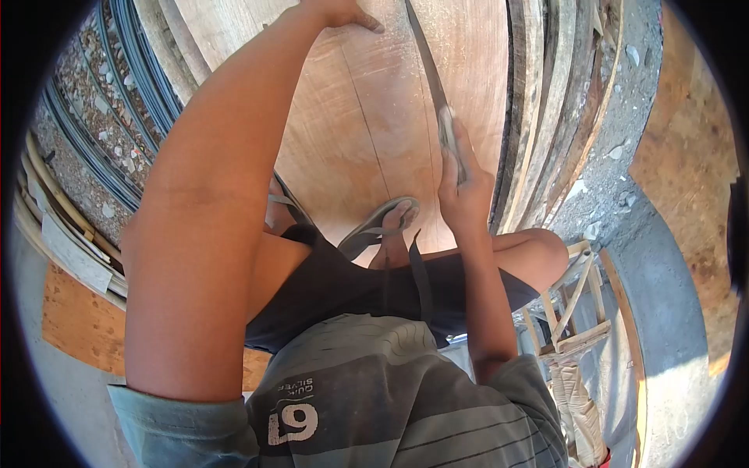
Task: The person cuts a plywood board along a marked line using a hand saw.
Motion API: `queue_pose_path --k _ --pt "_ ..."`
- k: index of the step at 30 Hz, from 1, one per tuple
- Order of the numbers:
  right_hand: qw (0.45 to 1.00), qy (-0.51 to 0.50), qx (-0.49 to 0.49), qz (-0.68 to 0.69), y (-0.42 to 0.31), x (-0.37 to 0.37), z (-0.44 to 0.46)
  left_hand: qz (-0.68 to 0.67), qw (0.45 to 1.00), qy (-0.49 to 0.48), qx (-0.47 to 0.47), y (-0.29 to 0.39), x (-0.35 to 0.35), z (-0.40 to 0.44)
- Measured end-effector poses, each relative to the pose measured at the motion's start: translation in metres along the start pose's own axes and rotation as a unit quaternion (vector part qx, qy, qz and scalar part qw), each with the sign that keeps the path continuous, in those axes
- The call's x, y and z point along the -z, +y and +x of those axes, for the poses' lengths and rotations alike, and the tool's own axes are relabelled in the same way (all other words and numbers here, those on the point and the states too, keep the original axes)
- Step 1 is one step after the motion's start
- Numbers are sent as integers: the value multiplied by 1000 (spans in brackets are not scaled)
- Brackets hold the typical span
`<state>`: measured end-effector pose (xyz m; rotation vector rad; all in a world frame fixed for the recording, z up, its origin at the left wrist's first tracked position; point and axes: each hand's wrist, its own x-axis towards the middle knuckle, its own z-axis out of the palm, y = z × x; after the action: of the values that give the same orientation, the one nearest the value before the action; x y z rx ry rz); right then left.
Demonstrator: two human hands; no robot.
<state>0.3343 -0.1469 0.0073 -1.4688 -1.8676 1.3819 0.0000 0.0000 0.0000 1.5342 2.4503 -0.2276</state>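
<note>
My right hand [466,191] is wrapped round the pale handle of a handsaw [427,58]. Its long, dark blade runs forward over a sheet of plywood [320,140] and out of the top edge of the view. My left hand [339,11] rests at the top of the sheet, partly cut off by the frame, with a finger or thumb stretched towards the blade. Nothing shows in that hand. Thin dark lines run lengthwise along the plywood, one of them below the saw. Whether the teeth are in the wood I cannot tell.
My sandalled foot [399,214] stands on the plywood. Long boards [538,101] line the right side. Bundled dark rods [140,58] lie on gravel to the left. A wooden frame [577,312] stands at lower right, and another plywood piece [683,148] lies beyond.
</note>
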Motion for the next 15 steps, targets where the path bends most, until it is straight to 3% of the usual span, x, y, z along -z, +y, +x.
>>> queue_pose_path --k 2,3,4,10,15 --pt "1000 15 22 16 50 25 -79 21 1000 -19 15 15 -17 -26" --pt "990 -31 -114 -75 -13 85 -143 -59 984 -166 -12 45 -73 -72" --pt "985 -23 -126 -113 -20 111 -155 -96 977 -191 -24 73 -88 -84" --pt "983 -23 -109 -144 -7 63 -8 -111 975 -191 -32 95 -85 -90" --pt "991 10 -61 -118 4 57 -8 -118 977 -173 -33 91 -90 -88"
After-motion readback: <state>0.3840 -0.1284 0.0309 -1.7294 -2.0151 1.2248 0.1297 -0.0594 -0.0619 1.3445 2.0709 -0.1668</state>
